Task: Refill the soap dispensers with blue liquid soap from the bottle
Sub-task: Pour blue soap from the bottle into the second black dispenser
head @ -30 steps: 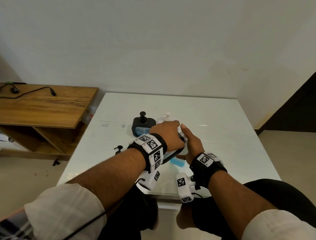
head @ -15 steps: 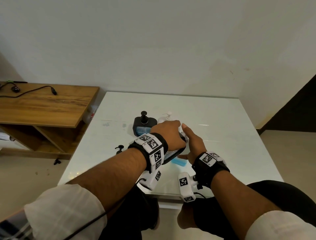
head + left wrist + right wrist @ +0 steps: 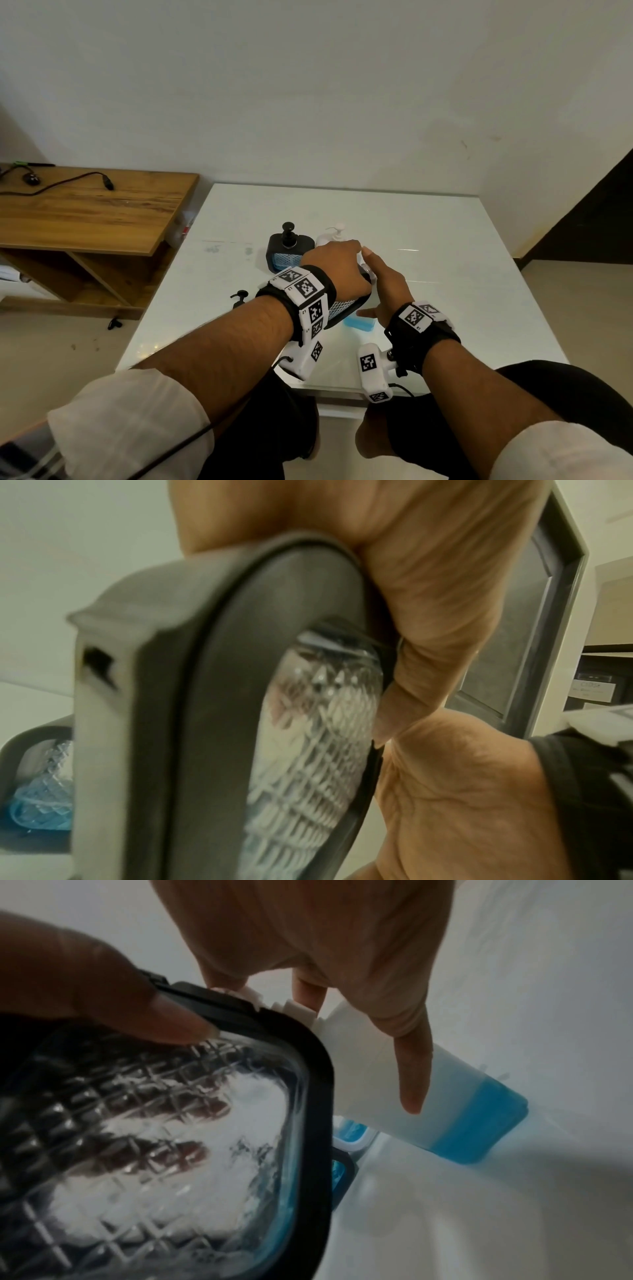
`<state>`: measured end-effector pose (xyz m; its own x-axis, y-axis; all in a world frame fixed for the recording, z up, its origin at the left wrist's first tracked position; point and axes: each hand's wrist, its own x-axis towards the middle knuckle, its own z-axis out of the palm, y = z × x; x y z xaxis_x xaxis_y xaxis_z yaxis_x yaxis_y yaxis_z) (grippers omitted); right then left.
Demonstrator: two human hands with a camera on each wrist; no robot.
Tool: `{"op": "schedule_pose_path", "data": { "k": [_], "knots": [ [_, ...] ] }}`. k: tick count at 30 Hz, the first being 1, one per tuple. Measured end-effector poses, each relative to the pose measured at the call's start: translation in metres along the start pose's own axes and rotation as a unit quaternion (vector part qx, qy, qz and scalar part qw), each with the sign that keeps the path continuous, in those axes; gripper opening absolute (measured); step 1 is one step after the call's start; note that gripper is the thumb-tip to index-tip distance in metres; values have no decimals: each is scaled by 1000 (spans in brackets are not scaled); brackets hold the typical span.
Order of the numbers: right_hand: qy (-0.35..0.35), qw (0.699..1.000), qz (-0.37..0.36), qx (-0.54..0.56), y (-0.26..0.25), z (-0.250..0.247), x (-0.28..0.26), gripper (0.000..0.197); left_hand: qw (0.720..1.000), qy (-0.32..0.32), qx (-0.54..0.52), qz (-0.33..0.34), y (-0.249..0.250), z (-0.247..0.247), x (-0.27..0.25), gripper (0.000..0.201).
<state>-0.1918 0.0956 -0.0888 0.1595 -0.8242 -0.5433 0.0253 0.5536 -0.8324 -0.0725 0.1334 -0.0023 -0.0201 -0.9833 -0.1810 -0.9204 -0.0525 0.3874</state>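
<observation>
- Barely anything moved versus a second earlier: both hands stayed at the same spot over the near middle of the white glossy surface (image 3: 428,240); only the camera view drifted slightly.
- Left hand (image 3: 337,270) was wrapped over the top of a black-framed soap dispenser with clear diamond-textured glass (image 3: 318,750), fingers and thumb curled round its frame and holding it tilted.
- Through the glass, the right wrist view showed the left hand's fingers behind the dispenser (image 3: 164,1123); only a thin blue trace sat along its lower edge.
- Right hand (image 3: 387,291) held a white translucent plastic bottle with blue liquid soap in its bottom (image 3: 455,1123): fingers were at its neck and the index finger lay straight along its side.
- The bottle's base rested on the surface, just right of the dispenser; its neck leaned in against the dispenser's top corner.
- In the head view only the bottle's blue bottom (image 3: 358,322) showed below the hands.
- Behind the hands stood a second black dispenser with pump and blue soap (image 3: 290,247) and, just right of it, a white pump bottle (image 3: 334,234).
- A loose black pump head (image 3: 239,296) lay on the surface to the left.
- A wooden side table (image 3: 85,212) with a black cable (image 3: 61,183) stood further left.
</observation>
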Motion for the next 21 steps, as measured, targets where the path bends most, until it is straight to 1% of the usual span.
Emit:
{"op": "schedule_pose_path", "data": {
  "k": [2, 4, 5, 8, 10, 12, 14, 17, 19, 21],
  "knots": [
    [30, 999, -2, -11, -1, 2, 0, 32, 1000, -1, -5, -2, 0, 0, 0, 47],
    [48, 999, -7, -20, -2, 3, 0, 35, 1000, -1, -11, -5, -1, 0, 1, 52],
    [40, 999, -9, -24, -2, 3, 0, 38, 1000, 0, -13, -7, -2, -1, 1, 54],
    [-14, 1000, 2, -18, -2, 2, -3, 44, 1000, -2, -6, -7, -2, -1, 1, 59],
    [-41, 999, 13, -17, -2, 1, -4, 54, 1000, -5, 1, -5, -1, -1, 1, 60],
    [-54, 998, 16, -21, -3, 2, -5, 62, 1000, -3, -1, -5, -2, -1, 2, 60],
    [-35, 999, 8, -23, -3, 4, -5, 55, 1000, -1, -8, -7, -3, -2, 3, 60],
    [19, 999, -9, -32, -4, 6, -6, 34, 1000, -4, -11, -10, -4, -1, 4, 57],
    [43, 998, -13, -43, -5, 7, -6, 31, 1000, -4, -10, -10, -5, -1, 4, 55],
    [48, 997, -14, -50, -6, 8, -9, 34, 1000, -2, -11, -9, -6, 0, 4, 53]
  ]
}}
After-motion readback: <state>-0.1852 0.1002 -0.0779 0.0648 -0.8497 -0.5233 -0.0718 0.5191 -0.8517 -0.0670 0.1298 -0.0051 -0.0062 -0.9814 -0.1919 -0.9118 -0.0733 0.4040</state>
